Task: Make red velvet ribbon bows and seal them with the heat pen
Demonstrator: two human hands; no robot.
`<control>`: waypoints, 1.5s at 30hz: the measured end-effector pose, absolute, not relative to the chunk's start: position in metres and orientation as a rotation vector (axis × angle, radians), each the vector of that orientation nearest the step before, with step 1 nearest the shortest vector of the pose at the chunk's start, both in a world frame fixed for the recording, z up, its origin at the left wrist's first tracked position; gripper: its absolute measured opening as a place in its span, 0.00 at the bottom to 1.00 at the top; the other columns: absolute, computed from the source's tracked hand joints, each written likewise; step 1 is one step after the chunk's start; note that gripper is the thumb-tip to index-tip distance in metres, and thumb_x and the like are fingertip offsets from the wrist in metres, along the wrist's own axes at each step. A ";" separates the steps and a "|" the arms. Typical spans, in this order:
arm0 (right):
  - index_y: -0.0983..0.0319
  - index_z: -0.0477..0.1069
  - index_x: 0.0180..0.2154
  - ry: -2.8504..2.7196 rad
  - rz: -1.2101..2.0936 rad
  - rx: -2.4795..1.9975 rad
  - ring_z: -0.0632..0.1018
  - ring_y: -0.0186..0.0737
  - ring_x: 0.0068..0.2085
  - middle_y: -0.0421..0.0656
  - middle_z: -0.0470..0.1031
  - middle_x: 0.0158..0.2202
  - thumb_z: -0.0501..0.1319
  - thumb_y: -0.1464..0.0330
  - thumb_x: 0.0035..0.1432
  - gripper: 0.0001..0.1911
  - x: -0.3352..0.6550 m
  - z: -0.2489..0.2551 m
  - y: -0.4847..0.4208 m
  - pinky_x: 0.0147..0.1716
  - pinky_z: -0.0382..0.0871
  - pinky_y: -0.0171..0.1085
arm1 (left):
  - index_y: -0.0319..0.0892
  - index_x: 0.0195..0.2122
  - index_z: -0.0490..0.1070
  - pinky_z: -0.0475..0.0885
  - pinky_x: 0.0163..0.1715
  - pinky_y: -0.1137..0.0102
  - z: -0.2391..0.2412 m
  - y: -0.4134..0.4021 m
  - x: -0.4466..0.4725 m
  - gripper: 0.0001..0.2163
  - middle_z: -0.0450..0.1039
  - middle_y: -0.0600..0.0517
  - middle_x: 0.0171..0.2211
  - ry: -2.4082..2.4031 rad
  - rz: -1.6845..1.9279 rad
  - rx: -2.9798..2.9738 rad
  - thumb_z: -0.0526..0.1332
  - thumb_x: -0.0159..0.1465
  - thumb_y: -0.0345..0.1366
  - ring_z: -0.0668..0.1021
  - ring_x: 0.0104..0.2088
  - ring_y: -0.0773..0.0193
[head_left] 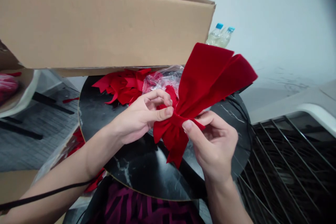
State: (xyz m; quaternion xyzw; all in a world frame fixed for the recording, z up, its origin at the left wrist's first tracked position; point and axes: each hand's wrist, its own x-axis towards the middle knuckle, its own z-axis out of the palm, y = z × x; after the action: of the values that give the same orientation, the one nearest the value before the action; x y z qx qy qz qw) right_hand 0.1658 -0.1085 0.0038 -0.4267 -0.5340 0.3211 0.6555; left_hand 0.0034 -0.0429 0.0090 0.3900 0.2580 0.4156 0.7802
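A red velvet bow [207, 77] is held up over a round black marbled table [144, 168], its wide loops pointing up and right and its notched tails hanging down. My left hand [149, 113] pinches the gathered middle between thumb and fingers. On the other side, my right hand [214, 140] grips a narrow red strip that crosses the bow's centre, thumb in front and fingers behind. The back of the bow and some fingertips are hidden. Behind my left hand lies a pile of red ribbon pieces [123, 85], beside a clear plastic bag [164, 78].
A large cardboard box [112, 24] spans the back. Two bottles with blue caps [220, 35] stand right of it. A black wire rack [286, 161] is at the right, and a white chair [23, 98] with pink-red material sits at the left. More red pieces lie lower left.
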 end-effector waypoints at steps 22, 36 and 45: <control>0.56 0.78 0.36 -1.621 0.124 -1.127 0.77 0.35 0.28 0.38 0.80 0.30 0.72 0.76 0.55 0.10 0.174 0.011 -0.113 0.29 0.73 0.37 | 0.46 0.44 0.76 0.78 0.43 0.66 0.004 -0.047 -0.018 0.20 0.82 0.52 0.34 0.737 1.043 1.343 0.77 0.52 0.29 0.83 0.36 0.59; 0.59 0.78 0.38 -2.569 -0.280 -0.570 0.81 0.42 0.45 0.45 0.83 0.40 0.59 0.74 0.67 0.10 0.210 0.015 -0.096 0.48 0.77 0.40 | 0.39 0.32 0.84 0.75 0.24 0.75 -0.002 -0.044 -0.025 0.07 0.83 0.46 0.29 0.762 0.581 0.854 0.77 0.52 0.32 0.81 0.25 0.64; 0.61 0.80 0.47 -2.818 -0.006 -0.648 0.84 0.37 0.44 0.41 0.85 0.47 0.53 0.76 0.71 0.16 0.206 0.023 -0.170 0.45 0.80 0.34 | 0.47 0.45 0.69 0.69 0.29 0.79 -0.012 -0.046 -0.028 0.20 0.75 0.60 0.26 0.797 0.919 0.908 0.74 0.56 0.28 0.77 0.25 0.72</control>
State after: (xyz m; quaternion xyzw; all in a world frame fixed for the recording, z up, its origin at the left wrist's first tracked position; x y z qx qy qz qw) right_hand 0.2058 -0.1699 0.0234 -0.2225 -0.9669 -0.0020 0.1248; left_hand -0.0283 -0.0457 -0.0117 0.4115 0.3614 0.4165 0.7256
